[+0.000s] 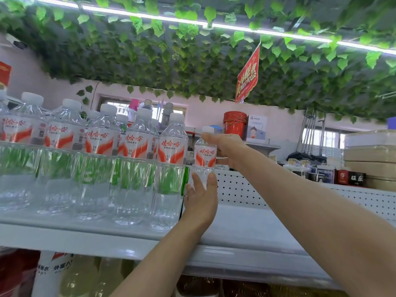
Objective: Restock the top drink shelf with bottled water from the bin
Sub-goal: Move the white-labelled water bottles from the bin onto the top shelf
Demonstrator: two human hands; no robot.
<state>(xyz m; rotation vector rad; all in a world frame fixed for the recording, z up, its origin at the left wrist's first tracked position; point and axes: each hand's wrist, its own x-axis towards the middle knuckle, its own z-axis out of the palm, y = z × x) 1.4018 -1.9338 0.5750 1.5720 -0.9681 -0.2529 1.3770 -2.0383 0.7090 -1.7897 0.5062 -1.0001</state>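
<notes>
Right hand (227,151) and left hand (201,196) both grip the water bottle (205,156), upright, cap pointing up.

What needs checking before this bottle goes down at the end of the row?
1. Grip of right hand on held bottle: ok, fingers round the label.
2. Support from left hand at its lower body: ok.
3. Its cap on, bottle about upright: ok.
4. Bare shelf right of the row: ok.
5. Base touching the shelf: cannot tell, left hand hides it.
</notes>
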